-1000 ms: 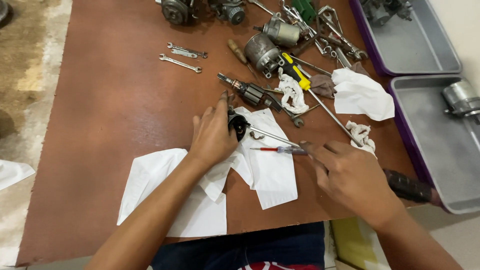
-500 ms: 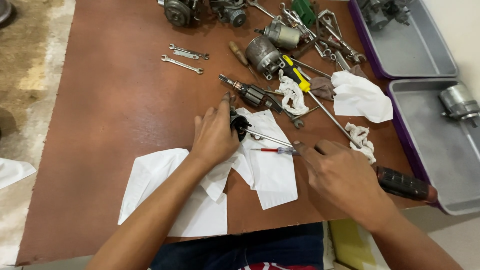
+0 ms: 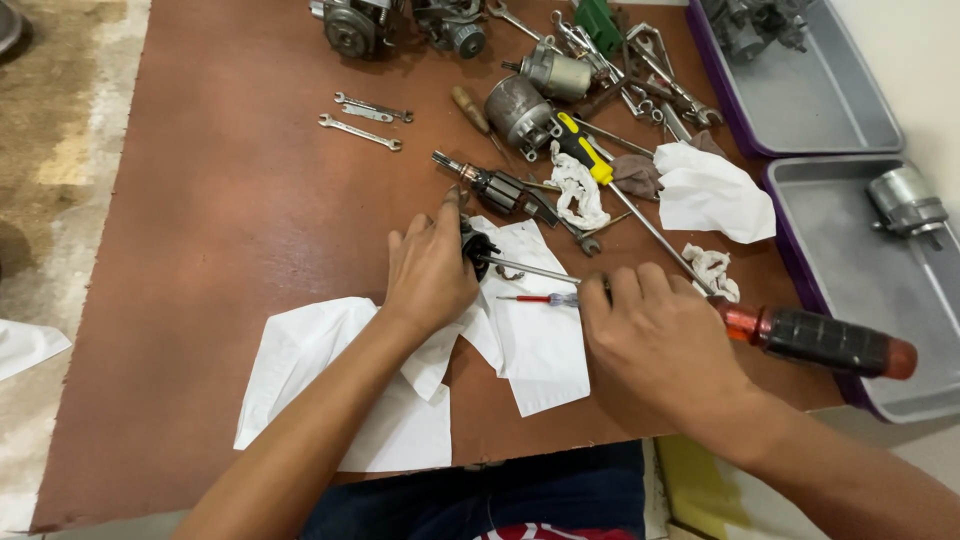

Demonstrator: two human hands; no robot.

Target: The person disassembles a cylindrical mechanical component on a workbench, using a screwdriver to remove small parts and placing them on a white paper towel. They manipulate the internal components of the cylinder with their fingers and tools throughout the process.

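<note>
So the bench was a reddish-brown board, pretty scuffed, sitting over a worn, dusty-looking floor on the left. Two grey trays with purple rims sat along the right edge, the nearer one with a small silver cylinder part in it. The far end of the board was a pile of motor housings, pliers and wrenches, plus two small spanners lying off on their own. A yellow-handled screwdriver and some crumpled rags were in the middle of it, with a copper-wound motor core just beside them.

The thing being worked on was a small black part, chunky and dark, resting on white paper sheets near the front centre of the board. Most of it was hidden behind fingers, so I couldn't tell its exact shape. The left hand was clamped around it, pinning it down. The right hand was closed around a long screwdriver with a black and red handle, whose thin metal shaft ran across to the black part. A tiny red-handled screwdriver lay on the paper just below that shaft.
</note>
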